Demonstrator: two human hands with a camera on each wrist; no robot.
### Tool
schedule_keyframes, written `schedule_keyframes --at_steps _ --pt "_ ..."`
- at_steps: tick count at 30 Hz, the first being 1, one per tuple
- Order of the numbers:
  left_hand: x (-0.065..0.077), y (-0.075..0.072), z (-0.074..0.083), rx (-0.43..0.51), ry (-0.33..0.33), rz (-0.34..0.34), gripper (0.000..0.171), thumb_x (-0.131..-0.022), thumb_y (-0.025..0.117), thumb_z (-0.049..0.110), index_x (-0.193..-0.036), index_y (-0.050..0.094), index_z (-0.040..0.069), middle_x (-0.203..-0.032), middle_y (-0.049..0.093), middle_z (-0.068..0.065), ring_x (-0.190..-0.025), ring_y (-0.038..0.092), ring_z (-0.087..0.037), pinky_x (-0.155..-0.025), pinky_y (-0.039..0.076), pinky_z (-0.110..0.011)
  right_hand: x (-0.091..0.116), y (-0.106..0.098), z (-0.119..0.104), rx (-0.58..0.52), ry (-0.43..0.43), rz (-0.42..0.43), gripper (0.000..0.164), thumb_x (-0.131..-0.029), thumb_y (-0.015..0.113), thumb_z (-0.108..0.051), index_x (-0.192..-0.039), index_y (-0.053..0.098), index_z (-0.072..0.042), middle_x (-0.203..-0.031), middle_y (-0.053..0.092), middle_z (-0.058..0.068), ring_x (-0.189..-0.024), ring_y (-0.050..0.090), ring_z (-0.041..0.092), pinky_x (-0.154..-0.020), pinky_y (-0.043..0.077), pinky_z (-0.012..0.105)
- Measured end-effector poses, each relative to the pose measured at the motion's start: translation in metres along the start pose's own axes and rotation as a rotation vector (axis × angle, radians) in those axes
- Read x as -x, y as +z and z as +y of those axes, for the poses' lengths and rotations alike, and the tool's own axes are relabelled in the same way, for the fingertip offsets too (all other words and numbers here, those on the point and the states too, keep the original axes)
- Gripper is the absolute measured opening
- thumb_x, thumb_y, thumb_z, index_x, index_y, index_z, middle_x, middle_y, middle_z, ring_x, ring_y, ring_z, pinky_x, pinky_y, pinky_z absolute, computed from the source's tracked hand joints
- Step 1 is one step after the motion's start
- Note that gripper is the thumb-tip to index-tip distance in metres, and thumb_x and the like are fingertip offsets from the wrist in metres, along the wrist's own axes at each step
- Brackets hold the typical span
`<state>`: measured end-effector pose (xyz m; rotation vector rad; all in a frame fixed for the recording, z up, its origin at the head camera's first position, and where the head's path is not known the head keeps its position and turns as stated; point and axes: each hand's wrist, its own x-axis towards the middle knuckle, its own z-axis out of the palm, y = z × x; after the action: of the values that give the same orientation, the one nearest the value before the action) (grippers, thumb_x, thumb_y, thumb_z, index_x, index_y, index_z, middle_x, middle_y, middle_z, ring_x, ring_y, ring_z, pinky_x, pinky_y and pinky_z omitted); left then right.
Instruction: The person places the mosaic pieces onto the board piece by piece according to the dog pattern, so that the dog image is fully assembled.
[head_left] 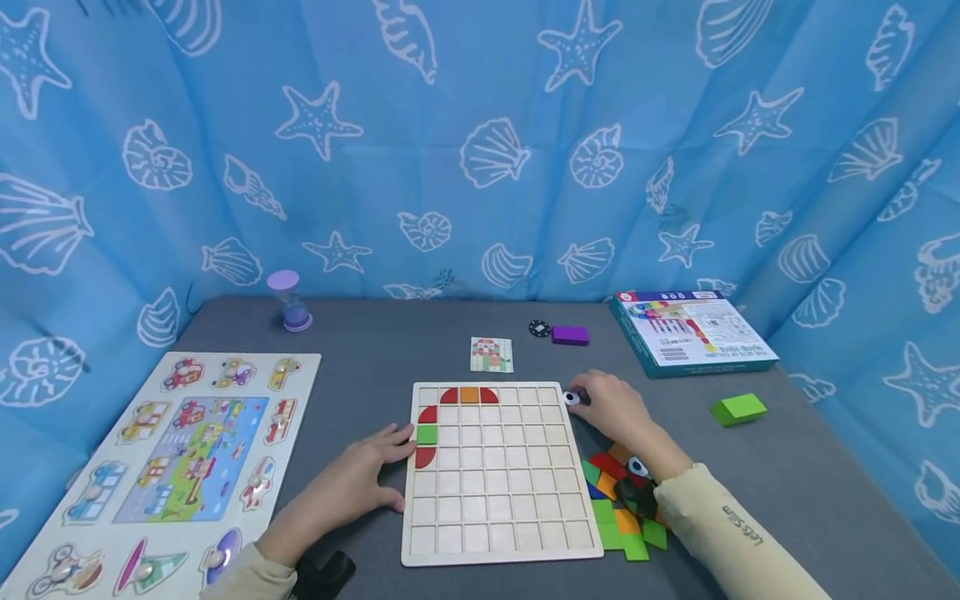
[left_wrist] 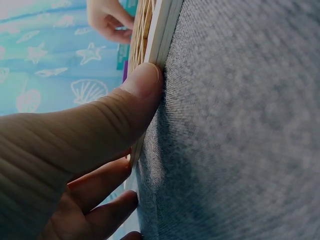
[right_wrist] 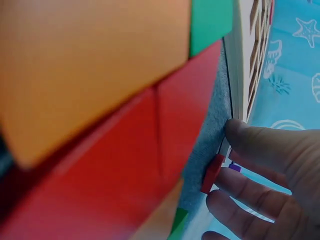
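A wooden grid board (head_left: 504, 482) lies in the middle of the head view. Red rounded tiles (head_left: 426, 457), an orange tile (head_left: 469, 395) and a green tile (head_left: 427, 434) fill some of its top and left squares. My left hand (head_left: 360, 479) rests at the board's left side, its thumb (left_wrist: 142, 82) against the edge and fingers spread. At the top right corner my right hand (head_left: 611, 404) pinches a small piece with a white-and-black eye (head_left: 572, 398); a red piece (right_wrist: 213, 174) shows at those fingertips in the right wrist view.
Loose colored tiles (head_left: 615, 525) are heaped right of the board, partly under the right sleeve. A picture card (head_left: 491, 355), black chip (head_left: 539, 328) and purple block (head_left: 570, 335) lie behind. Around them are a box (head_left: 693, 333), green block (head_left: 738, 409), hourglass (head_left: 291, 300) and knob puzzle (head_left: 187, 458).
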<state>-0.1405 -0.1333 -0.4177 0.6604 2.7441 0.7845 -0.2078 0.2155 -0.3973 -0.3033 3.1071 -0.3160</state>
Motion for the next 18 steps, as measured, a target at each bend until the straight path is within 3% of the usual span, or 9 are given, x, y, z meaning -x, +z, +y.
schedule_keyframes --at_steps 6,11,18 --pt "0.0 -0.001 0.0 -0.002 -0.008 -0.005 0.075 -0.058 0.081 0.029 -0.125 0.052 0.012 -0.138 0.04 -0.002 -0.131 0.027 -0.027 -0.097 0.028 -0.054 -0.005 0.0 -0.002 0.009 0.023 -0.02 0.02 -0.076 0.069 -0.022 -0.093 0.067 -0.011 -0.082 0.058 0.003 -0.068 0.049 0.016 -0.061 0.046 0.033" --pt "-0.001 -0.001 -0.001 -0.01 -0.008 -0.012 0.075 -0.058 0.08 0.029 -0.126 0.052 0.012 -0.138 0.039 -0.002 -0.131 0.027 -0.026 -0.098 0.029 -0.052 -0.009 -0.006 -0.011 -0.008 -0.011 -0.006 0.02 -0.076 0.068 -0.018 -0.093 0.064 -0.01 -0.083 0.058 0.003 -0.068 0.05 0.016 -0.061 0.045 0.033" --pt "-0.001 0.001 -0.001 -0.015 -0.009 -0.004 0.075 -0.058 0.081 0.029 -0.126 0.052 0.013 -0.138 0.039 -0.002 -0.131 0.027 -0.026 -0.099 0.028 -0.052 -0.016 -0.006 -0.063 -0.071 -0.177 -0.021 0.02 -0.074 0.07 -0.014 -0.093 0.064 -0.013 -0.084 0.057 -0.001 -0.073 0.052 0.012 -0.064 0.045 0.028"
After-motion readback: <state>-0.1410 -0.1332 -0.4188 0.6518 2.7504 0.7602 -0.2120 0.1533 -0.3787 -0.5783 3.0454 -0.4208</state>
